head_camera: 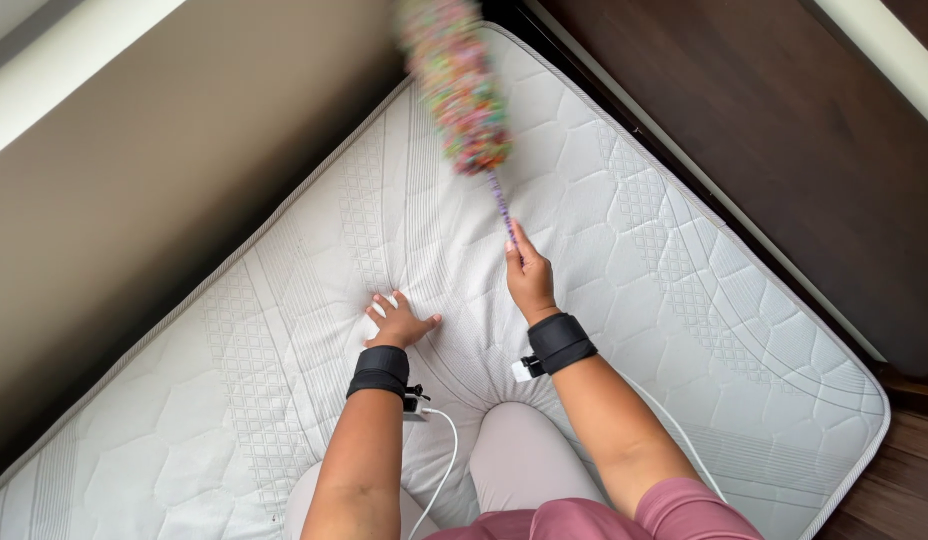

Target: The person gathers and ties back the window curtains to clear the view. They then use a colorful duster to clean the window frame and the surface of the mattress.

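Observation:
My right hand (529, 278) grips the thin purple handle of a multicoloured fluffy duster (456, 85), index finger stretched along the handle. The duster's head is blurred and hangs over the far part of a bare white quilted mattress (664, 270). My left hand (397, 322) presses flat on the mattress, fingers spread, denting the surface. Both wrists wear black straps, each with a small white device and a white cable. I kneel on the mattress; my knees in light trousers show at the bottom.
A beige wall (164, 190) runs along the mattress's left side. Dark wooden bed frame and floor (784, 130) lie to the right, with a gap along the mattress edge. A white ledge (64, 70) crosses the top left.

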